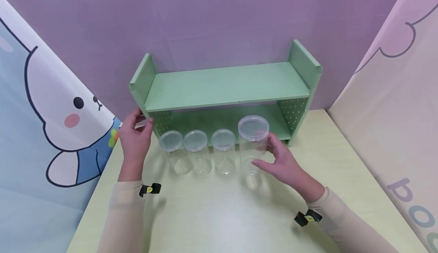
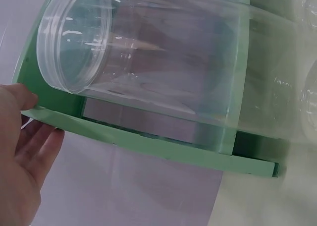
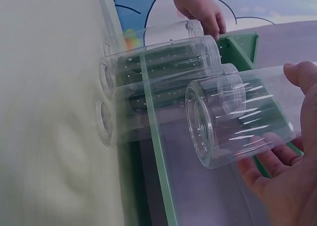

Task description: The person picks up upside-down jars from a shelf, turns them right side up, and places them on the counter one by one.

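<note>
My left hand (image 1: 135, 142) grips the left side panel of a green two-tier shelf (image 1: 226, 85), thumb at the panel's front edge and fingers on its outer side. In my right hand (image 1: 285, 165) is a clear lidded jar (image 1: 253, 129), held around its right side with thumb in front. The right wrist view shows this jar's base (image 3: 200, 127) raised off the table. Three more clear jars with translucent lids stand upright in a row before the shelf: a left jar (image 1: 171, 142), a middle jar (image 1: 195, 142) and a right jar (image 1: 223, 140).
The shelf stands on a pale table (image 1: 212, 215) against a purple backdrop (image 1: 222, 21). Its lower board (image 1: 215, 120) lies behind the jars. A printed cartoon sheet (image 1: 68, 139) hangs at the left and a pale lettered sheet (image 1: 393, 131) at the right.
</note>
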`<state>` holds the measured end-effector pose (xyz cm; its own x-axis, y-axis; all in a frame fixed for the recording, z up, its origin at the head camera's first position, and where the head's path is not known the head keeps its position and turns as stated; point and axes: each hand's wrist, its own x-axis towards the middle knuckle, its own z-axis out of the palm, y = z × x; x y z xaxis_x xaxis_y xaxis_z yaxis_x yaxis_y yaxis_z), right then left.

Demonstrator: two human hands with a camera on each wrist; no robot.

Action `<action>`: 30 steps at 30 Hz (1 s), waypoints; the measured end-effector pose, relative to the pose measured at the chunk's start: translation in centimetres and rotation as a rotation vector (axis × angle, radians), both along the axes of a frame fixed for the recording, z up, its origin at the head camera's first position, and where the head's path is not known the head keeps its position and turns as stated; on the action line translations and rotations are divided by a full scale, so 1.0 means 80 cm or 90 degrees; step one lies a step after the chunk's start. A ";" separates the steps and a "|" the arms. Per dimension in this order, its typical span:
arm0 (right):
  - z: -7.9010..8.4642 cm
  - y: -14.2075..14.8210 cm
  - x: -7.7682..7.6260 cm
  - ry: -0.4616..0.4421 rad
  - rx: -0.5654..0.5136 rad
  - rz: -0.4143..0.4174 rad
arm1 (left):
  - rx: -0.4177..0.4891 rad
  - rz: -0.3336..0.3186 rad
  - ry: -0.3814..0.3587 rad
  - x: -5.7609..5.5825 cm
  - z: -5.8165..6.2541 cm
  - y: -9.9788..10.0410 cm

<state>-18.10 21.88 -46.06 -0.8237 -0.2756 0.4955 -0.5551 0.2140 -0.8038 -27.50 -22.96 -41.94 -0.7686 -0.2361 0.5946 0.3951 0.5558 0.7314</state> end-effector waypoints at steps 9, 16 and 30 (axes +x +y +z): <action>0.002 0.002 -0.014 -0.016 -0.004 -0.007 | -0.008 0.006 0.002 -0.001 -0.005 -0.002; -0.001 0.004 -0.041 -0.023 0.009 -0.035 | -0.020 0.013 -0.003 0.000 -0.004 -0.002; -0.050 0.011 -0.064 -0.087 0.022 -0.054 | -0.006 0.005 0.006 0.001 -0.002 0.000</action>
